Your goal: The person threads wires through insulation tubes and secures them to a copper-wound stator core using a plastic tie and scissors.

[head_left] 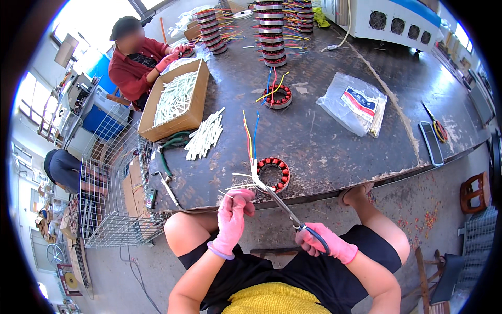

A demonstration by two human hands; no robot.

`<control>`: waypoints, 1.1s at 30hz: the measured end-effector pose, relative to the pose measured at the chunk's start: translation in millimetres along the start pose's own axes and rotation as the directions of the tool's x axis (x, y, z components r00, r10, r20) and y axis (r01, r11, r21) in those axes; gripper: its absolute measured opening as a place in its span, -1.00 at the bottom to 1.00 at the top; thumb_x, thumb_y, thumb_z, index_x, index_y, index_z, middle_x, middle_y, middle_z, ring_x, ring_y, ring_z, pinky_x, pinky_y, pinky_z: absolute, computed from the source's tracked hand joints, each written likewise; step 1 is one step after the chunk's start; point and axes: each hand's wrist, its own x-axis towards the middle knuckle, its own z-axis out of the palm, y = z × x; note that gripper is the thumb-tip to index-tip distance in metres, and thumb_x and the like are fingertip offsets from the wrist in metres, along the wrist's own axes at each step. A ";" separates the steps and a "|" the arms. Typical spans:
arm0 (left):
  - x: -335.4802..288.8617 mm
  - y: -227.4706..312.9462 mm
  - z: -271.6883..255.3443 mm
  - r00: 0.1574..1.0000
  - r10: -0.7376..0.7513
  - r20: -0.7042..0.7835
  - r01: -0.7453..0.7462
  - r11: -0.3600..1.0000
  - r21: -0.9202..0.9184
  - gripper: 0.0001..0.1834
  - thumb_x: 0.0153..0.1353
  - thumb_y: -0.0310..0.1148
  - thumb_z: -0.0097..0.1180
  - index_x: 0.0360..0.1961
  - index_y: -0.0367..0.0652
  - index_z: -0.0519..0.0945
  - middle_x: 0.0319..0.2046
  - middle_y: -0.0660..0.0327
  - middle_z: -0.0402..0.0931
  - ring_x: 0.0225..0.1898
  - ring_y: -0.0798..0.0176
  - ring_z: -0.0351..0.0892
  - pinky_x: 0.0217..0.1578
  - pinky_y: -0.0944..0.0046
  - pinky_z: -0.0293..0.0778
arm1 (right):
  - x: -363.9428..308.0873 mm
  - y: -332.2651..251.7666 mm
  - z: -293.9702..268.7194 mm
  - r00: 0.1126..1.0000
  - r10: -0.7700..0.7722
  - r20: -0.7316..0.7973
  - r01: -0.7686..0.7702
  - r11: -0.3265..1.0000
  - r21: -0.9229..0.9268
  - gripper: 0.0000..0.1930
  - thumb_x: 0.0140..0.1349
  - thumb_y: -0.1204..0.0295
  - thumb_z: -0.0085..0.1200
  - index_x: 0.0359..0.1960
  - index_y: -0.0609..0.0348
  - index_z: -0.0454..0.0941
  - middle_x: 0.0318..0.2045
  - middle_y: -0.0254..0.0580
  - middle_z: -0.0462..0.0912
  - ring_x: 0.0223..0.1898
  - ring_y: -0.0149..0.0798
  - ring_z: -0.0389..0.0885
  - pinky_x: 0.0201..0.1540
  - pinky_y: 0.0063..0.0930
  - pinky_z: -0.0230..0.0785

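A ring-shaped motor stator (283,166) with red coils lies near the table's front edge. Red, yellow and blue lead wires (254,137) rise from it through white sleeving (254,170). Thin white strips (241,186) stick out leftward at its near-left side. My left hand (234,214), in a pink glove, is closed beside these strips, with one end running to its fingertips. In my right hand (321,242), also gloved in pink, is a pair of long scissors (286,210). Their blade tips reach the sleeving at the stator's near edge.
Another stator (278,97) sits farther back, before tall stator stacks (271,36). Left are a cardboard box (172,127) of white sleeves, a loose sleeve pile (205,135) and green-handled pliers (165,162). Right lie a plastic bag (342,107), phone (431,143) and second scissors (439,131). A co-worker (137,68) sits far left.
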 end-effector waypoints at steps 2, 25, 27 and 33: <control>7.3 7.8 4.2 0.999 0.027 -0.047 -0.027 1.000 0.008 -0.69 0.43 -0.26 0.05 0.07 -0.21 0.39 -0.33 0.24 0.50 -0.46 0.48 0.43 -0.47 0.50 0.38 | 5.5 19.0 1.1 0.998 -0.016 0.062 0.011 0.996 0.084 -0.59 0.33 -0.06 0.05 -0.27 0.04 0.52 -0.52 -0.55 0.39 -0.57 -0.63 0.30 -0.54 -0.74 0.16; 12.7 -9.1 2.4 0.996 -0.061 -0.071 0.060 0.998 -0.014 -0.72 0.48 -0.16 -0.04 -0.16 -0.17 0.50 -0.40 0.34 0.46 -0.54 0.53 0.35 -0.50 0.47 0.33 | 43.2 2.9 40.9 0.996 -0.060 -0.063 0.068 0.987 0.149 -0.62 0.32 -0.03 0.02 -0.38 0.01 0.44 -0.60 -0.54 0.34 -0.65 -0.61 0.26 -0.66 -0.65 0.03; 14.8 -9.5 0.7 0.997 -0.033 -0.074 0.031 0.999 -0.029 -0.72 0.48 -0.14 -0.04 -0.13 -0.17 0.48 -0.39 0.34 0.46 -0.54 0.53 0.36 -0.50 0.47 0.34 | 35.9 -6.1 48.8 0.994 -0.037 -0.104 0.051 0.989 0.136 -0.70 0.31 0.05 0.02 -0.38 -0.02 0.43 -0.60 -0.55 0.33 -0.65 -0.62 0.24 -0.67 -0.66 0.00; 30.5 17.9 7.8 0.995 0.065 -0.070 -0.063 0.998 0.030 -0.69 0.48 -0.14 -0.06 0.00 -0.16 0.44 -0.37 0.34 0.42 -0.57 0.54 0.32 -0.55 0.49 0.32 | 34.0 30.7 43.6 0.990 -0.141 0.026 0.137 0.984 0.112 -0.40 0.22 -0.33 0.01 -0.27 0.01 0.49 -0.52 -0.53 0.46 -0.55 -0.61 0.39 -0.54 -0.70 0.17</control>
